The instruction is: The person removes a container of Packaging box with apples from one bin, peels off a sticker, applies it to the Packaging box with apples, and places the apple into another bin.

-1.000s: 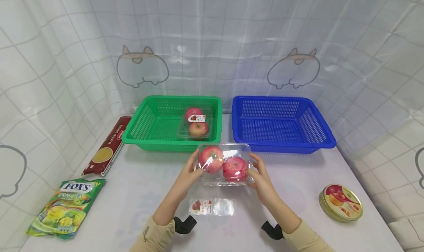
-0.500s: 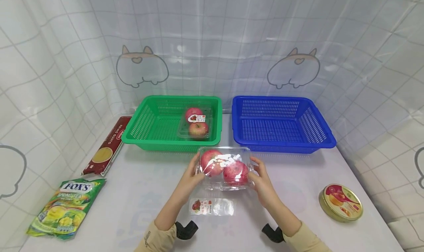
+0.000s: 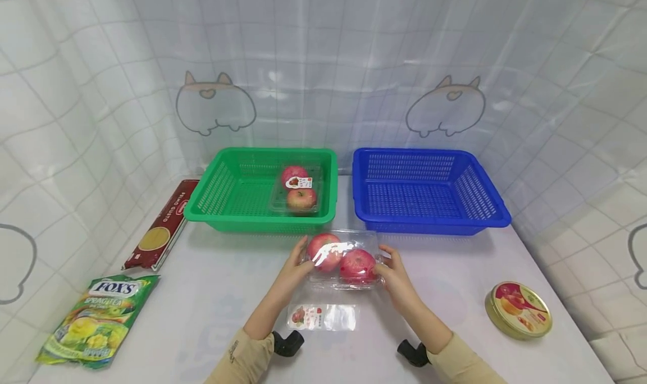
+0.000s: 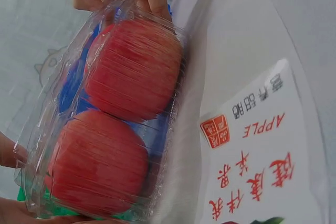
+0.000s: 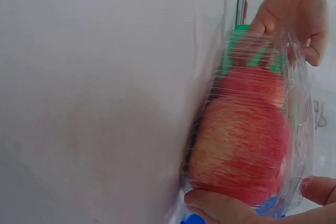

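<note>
Both hands are holding a clear plastic box (image 3: pixel 342 282) over the middle of the desk (image 3: pixel 217 277), just near of the gap between the green basket (image 3: pixel 242 190) and the blue basket (image 3: pixel 409 199). The left hand (image 3: pixel 292 269) is pinching its left end and the right hand (image 3: pixel 395 273) its right end, fingers curled round the edges; gripping opposite ends is probably sharing the load and steadying the two loose apples (image 3: pixel 358 266) inside. This hold is also leaving most of the lid uncovered. Whether the box's underside is touching the desk, I cannot tell. A printed label strip (image 3: pixel 322 317) is lying flat, face up, just near of the box, seemingly placed within easy reach of either hand. In the green basket, a similar box (image 3: pixel 300 188) is sitting with a label across its lid.
</note>
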{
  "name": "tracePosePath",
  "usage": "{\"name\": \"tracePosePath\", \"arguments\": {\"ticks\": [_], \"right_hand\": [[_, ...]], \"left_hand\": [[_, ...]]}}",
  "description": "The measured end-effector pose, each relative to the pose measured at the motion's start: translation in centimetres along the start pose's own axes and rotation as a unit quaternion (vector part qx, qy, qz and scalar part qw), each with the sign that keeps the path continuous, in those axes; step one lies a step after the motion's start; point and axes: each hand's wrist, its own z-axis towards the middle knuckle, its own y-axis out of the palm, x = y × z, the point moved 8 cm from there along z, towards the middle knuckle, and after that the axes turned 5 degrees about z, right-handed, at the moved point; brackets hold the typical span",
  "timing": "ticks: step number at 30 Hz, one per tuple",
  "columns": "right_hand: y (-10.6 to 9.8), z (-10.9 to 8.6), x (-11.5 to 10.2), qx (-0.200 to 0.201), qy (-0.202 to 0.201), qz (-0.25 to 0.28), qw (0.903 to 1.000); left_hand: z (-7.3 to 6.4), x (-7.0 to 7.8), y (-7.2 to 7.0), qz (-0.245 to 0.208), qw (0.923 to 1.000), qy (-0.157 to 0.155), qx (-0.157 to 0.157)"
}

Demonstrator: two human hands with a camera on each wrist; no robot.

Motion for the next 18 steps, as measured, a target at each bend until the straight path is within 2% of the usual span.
{"name": "tracePosePath", "arguments": {"ticks": [11,15,18], "right_hand": [[-0.1,0.2,-0.2,-0.007,0.000,-0.015,0.9999],[0.2,0.0,-0.4,-0.016,-0.003,-0.025,0.9996],[0.3,-0.1,-0.8,-0.020,-0.019,-0.035,0.9990]], "left_hand": [[0.6,-0.5,0.1,-0.005,0.9999,-0.008,-0.006],[0.0,-0.6,-0.4,0.016,0.9995,-0.021,-0.014],[-1.0,-0.6,-1.3,0.047,0.9983,-0.032,-0.012]]}}
